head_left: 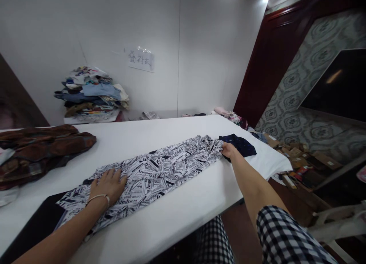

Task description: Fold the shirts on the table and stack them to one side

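Nearest the wearer, the near edge of the white-covered table [185, 206] runs obliquely, with a bare strip of cover between it and the cloth. A flat black item [31, 222], material not determinable, lies partly under the cloth's left end.

The newspaper-print garment [166, 165], probably a shirt, is laid in a long narrow strip across the tabletop. The left hand [108, 186] rests palm down on its left part, fingers extended and spread slightly. The right hand [227, 149] is closed at the far right end, apparently pinching the cloth between thumb and fingers.

Handling, as judged: light, soft and limp, liable to wrinkle or slide; not fragile. Sound holds are the two ends and the long edges, taken through all layers.

Beside the right hand lies a dark navy garment [243, 145], limiting room on that side. A brown garment [57, 142] lies heaped at far left, apart from the print. Beyond the print, a broad stretch of tabletop offers room. Further back stand a tall clothes pile [100, 92] and a wall bearing a handwritten paper sign [141, 60].
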A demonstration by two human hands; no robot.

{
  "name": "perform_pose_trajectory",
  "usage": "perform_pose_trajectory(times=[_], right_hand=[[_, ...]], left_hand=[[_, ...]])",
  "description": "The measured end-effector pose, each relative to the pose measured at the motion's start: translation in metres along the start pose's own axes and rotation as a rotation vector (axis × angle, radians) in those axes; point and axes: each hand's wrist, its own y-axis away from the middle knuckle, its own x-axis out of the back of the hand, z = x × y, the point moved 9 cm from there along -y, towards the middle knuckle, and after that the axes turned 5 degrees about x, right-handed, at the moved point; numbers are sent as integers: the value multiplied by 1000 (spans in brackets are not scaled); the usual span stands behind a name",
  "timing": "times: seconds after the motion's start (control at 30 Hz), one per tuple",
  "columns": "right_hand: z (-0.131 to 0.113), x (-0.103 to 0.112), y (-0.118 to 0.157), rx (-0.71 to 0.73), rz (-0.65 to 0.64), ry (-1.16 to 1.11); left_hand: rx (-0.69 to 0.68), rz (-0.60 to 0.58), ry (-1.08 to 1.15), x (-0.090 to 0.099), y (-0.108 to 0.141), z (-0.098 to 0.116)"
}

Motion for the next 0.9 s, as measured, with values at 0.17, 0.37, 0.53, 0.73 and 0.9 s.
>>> perform_pose_trajectory(times=[0.17,0.37,0.53,0.73,0.9], right_hand=[[-11,12,4,-2,80,144],[-23,22,4,-41,142,549],[-57,13,-7,116,209,974],[-61,-28,-30,217,132,1278],[-40,-37,-53,136,131,1433]], left_hand=[[-5,6,-8,1,1,0],[0,14,-18,2,2,0],[-16,28,2,0,1,-1],[-6,46,27,-2,-2,-3],[4,33,1,-4,-1,-4]])
